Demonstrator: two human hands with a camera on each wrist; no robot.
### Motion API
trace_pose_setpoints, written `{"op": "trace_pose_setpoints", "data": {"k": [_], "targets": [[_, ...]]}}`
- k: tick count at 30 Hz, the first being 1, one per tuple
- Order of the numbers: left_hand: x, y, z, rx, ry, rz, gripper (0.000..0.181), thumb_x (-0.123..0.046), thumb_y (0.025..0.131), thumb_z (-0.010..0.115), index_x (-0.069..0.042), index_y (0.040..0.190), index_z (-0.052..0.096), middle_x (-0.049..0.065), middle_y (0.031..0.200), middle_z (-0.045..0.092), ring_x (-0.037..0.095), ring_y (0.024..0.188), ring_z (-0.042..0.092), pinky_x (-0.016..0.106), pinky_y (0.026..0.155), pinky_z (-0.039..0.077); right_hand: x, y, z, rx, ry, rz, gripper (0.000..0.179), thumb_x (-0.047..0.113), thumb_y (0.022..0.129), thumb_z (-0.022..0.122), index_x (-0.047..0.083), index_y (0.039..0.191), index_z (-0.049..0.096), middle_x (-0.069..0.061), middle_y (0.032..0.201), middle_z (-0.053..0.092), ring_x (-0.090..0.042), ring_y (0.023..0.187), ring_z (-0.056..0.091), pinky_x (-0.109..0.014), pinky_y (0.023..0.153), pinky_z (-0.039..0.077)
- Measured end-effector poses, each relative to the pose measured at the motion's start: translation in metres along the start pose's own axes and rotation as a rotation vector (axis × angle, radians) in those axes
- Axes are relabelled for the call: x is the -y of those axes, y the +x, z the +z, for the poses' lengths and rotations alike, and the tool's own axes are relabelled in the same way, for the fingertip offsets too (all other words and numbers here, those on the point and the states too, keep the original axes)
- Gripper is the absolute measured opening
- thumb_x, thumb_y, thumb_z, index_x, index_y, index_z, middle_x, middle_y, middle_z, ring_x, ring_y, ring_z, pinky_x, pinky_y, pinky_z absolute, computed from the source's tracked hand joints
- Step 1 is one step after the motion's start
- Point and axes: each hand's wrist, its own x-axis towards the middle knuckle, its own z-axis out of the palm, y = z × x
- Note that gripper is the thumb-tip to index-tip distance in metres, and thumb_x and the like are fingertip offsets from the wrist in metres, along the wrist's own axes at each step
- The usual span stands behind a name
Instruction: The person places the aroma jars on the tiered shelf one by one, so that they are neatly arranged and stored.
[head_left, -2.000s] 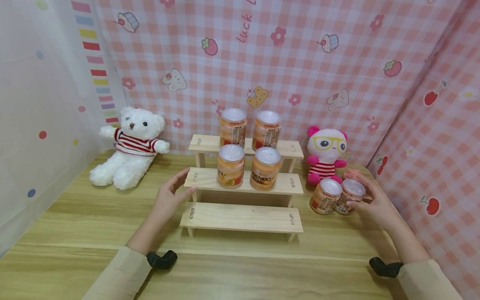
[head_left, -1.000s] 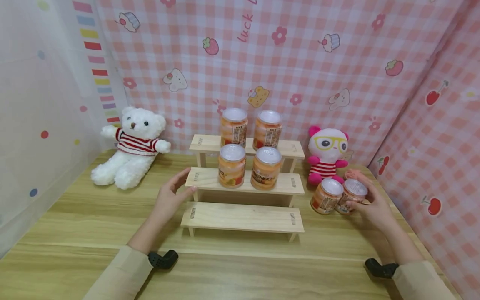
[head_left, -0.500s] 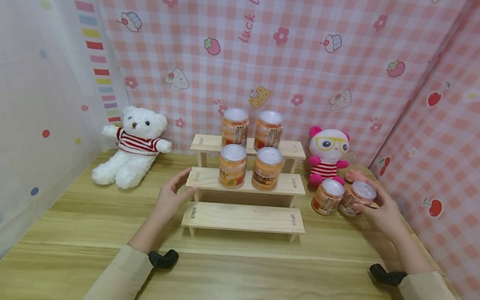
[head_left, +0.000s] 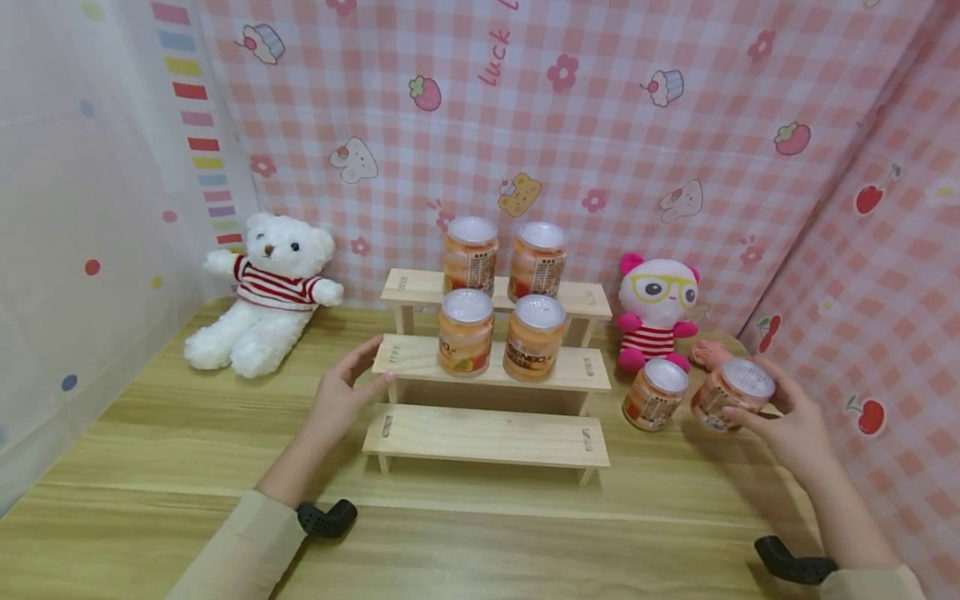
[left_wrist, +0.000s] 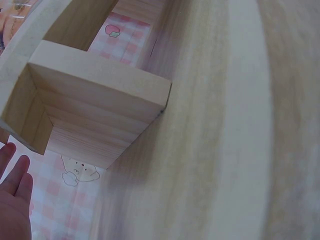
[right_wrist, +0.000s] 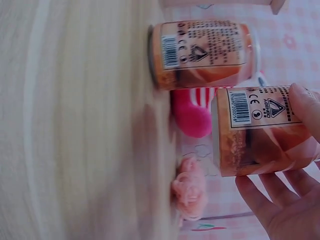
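My right hand point(head_left: 795, 421) grips an orange-labelled can point(head_left: 727, 396) with a clear lid, thumb on the near side and fingers behind. In the right wrist view the held can point(right_wrist: 265, 145) is tilted and raised off the table. Beside it a matching can point(head_left: 654, 398) stands on the table. My left hand point(head_left: 345, 392) rests at the left end of the middle step of a three-step wooden stand point(head_left: 483, 433), thumb at the front corner. Its fingers point(left_wrist: 20, 185) look fairly straight. Two cans point(head_left: 465, 335) stand on the middle step and two cans point(head_left: 470, 258) on the top one.
A white teddy bear point(head_left: 273, 292) in a striped sweater sits at the back left. A pink-and-white panda plush point(head_left: 652, 308) sits right of the stand, with a pink fluffy item point(head_left: 708, 352) by it. Checked cloth point(head_left: 615, 108) hangs behind the wooden table point(head_left: 480, 542).
My right hand has drawn its can to the right and up, opening a gap from the standing can. My left hand stays at the stand.
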Motion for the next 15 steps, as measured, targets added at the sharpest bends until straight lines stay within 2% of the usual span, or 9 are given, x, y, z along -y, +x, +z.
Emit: {"op": "trace_pose_setpoints", "data": {"k": [2,4,8,11,15], "targets": [[0.000,0.000,0.000,-0.002,0.001,0.001,0.061,-0.019,0.089,0.070,-0.008,0.143,0.044,0.012,0.146,0.041,0.035,0.133,0.035,0.051,0.106,0.032,0.003,-0.001,-0.002,0.002,-0.003,0.004,0.082,0.009,0.081,0.078,0.011,0.150,0.033,0.007,0.117,0.052,0.011,0.096,0.048,-0.008,0.071,0.047],[-0.001,0.000,0.001,-0.004,0.003,0.003,0.061,-0.019,0.089,0.070,-0.008,0.143,0.044,0.012,0.145,0.042,0.035,0.133,0.036,0.051,0.106,0.032,0.007,-0.003,-0.004,0.007,-0.023,0.015,0.081,0.013,0.082,0.078,0.016,0.150,0.034,0.003,0.119,0.053,0.011,0.096,0.047,-0.008,0.070,0.047],[-0.001,0.000,0.001,-0.009,0.007,0.005,0.061,-0.018,0.089,0.071,-0.007,0.143,0.044,0.014,0.145,0.042,0.036,0.133,0.036,0.052,0.106,0.032,0.018,-0.005,-0.007,0.025,-0.048,0.030,0.081,0.018,0.082,0.078,0.024,0.150,0.035,-0.019,0.128,0.050,0.011,0.097,0.046,-0.009,0.069,0.048],[-0.001,0.000,0.001,-0.009,0.007,0.001,0.061,-0.019,0.089,0.071,-0.008,0.143,0.044,0.014,0.144,0.043,0.036,0.133,0.036,0.052,0.106,0.032,0.026,-0.007,-0.008,0.027,-0.035,0.024,0.080,0.016,0.081,0.078,0.025,0.149,0.036,-0.015,0.127,0.051,0.010,0.097,0.047,-0.010,0.069,0.050],[0.000,0.000,0.001,-0.007,0.005,-0.008,0.061,-0.019,0.089,0.070,-0.009,0.143,0.045,0.013,0.145,0.043,0.035,0.133,0.036,0.052,0.106,0.032,0.036,-0.011,-0.007,0.030,0.004,0.003,0.081,0.011,0.080,0.079,0.025,0.148,0.038,0.005,0.120,0.052,0.009,0.097,0.051,-0.012,0.069,0.051]]}}
